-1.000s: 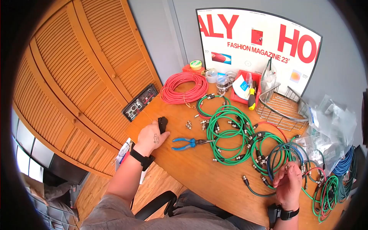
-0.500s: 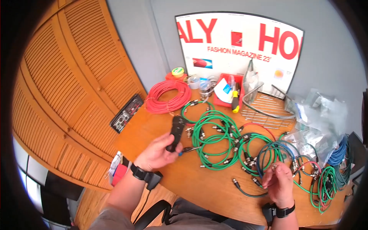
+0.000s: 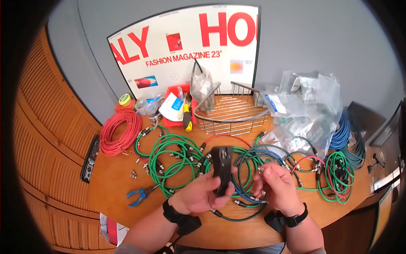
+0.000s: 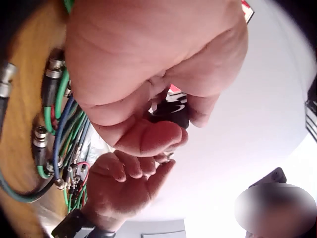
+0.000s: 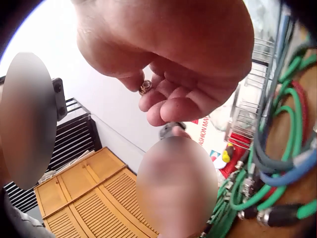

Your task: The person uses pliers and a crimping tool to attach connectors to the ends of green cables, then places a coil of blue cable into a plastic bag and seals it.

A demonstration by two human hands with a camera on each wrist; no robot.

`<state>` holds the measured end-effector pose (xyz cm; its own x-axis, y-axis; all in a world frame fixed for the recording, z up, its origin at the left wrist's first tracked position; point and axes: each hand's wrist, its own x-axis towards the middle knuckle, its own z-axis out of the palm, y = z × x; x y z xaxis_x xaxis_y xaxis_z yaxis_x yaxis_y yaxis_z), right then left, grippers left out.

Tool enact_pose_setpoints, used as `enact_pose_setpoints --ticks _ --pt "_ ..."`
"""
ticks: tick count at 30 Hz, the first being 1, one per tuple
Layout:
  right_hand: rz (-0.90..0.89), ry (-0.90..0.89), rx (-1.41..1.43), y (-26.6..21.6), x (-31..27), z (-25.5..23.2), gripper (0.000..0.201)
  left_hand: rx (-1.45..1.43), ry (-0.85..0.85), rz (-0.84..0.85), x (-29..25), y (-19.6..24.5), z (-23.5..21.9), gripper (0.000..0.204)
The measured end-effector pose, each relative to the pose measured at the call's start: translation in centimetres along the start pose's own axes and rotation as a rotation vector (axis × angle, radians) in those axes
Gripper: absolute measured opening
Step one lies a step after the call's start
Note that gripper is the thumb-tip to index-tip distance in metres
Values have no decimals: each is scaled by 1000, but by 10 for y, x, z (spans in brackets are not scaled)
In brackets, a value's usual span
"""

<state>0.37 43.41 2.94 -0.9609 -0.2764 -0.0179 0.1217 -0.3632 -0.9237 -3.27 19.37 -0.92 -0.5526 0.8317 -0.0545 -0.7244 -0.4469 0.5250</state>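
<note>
My left hand (image 3: 204,194) grips a black handheld tool (image 3: 223,169) upright over the coiled cables. To its right, my right hand (image 3: 277,188) pinches a small metal connector (image 3: 260,170) between thumb and fingers; in the right wrist view the connector (image 5: 145,88) shows as a small ring-shaped end. The left wrist view shows the left hand (image 4: 153,64) curled round the black tool (image 4: 171,113), which the fingers mostly hide. A gap separates the two hands, and the tool and connector are apart.
Green cable coils (image 3: 169,156) and blue-handled pliers (image 3: 141,195) lie on the wooden table (image 3: 114,203). Behind are a red cable coil (image 3: 120,132), a red bin (image 3: 171,122), a wire basket (image 3: 232,120) and plastic bags (image 3: 313,106). Bundled cables (image 3: 340,173) lie at the right.
My left hand has lifted the black tool off the table's left side and brought it close to my right hand. The head view has swung to the right.
</note>
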Motion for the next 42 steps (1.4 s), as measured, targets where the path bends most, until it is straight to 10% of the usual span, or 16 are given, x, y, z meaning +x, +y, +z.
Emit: enact_pose_setpoints --ticks 27,42 --pt "-593 114 -821 5 -6 1 23 190 42 -74 -9 -18 16 57" --pt "-855 -86 -965 0 -8 -1 28 1207 105 308 -9 -1 26 45"
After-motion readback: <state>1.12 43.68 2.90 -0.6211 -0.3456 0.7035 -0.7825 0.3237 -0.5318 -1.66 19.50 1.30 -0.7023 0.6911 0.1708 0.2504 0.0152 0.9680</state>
